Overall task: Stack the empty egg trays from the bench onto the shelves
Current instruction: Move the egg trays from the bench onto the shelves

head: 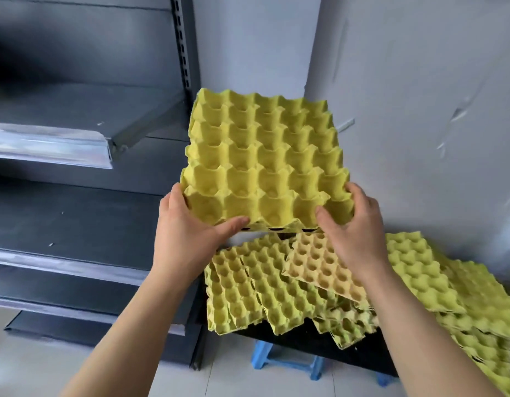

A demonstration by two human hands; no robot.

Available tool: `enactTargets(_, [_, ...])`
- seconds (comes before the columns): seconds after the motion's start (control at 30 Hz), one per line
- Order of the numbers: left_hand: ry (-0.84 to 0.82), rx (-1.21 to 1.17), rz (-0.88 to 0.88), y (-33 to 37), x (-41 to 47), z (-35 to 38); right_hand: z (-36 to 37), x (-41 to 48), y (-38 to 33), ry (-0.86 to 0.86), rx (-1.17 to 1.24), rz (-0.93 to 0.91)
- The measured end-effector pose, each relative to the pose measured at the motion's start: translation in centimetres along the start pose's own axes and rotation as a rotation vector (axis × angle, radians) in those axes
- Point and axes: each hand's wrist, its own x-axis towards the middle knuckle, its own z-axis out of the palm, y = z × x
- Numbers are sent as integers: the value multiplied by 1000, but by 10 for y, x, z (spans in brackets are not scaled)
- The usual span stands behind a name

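Observation:
I hold a yellow-green egg tray (262, 159) up in the air, tilted away from me, above the bench. My left hand (188, 233) grips its near left corner and my right hand (354, 230) grips its near right corner, thumbs on top. Below it, several more yellow-green trays (248, 287) lie in loose, overlapping heaps on the dark bench (305, 343), with one paler tan tray (317, 265) on top. Another heap of trays (437, 285) slumps at the right. The dark grey metal shelves (76, 216) stand to the left, bare.
An upper shelf (62, 116) with a shiny metal front lip sits above the middle shelf. A slotted upright post (183, 47) separates the shelving from the pale wall (420, 110). A blue plastic stool (285, 359) stands under the bench on the light tiled floor.

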Motion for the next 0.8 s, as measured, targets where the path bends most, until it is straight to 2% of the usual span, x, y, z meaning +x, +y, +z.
enactTargets(0.13, [108,-22,95,32,-3,-48,-18,-2,-49,89,51,-91])
enactTargets(0.3, [214,-35,122,37,6,-115,-6,-1,-119,101,115,-196])
enactTargets(0.63, [410,-20,99,-38,51,-303,106,-28,-299,-9,228,-365])
enactTargets(0.8, [431,11,60,-92,88,-404,172,-47,-391,-34,235,-421])
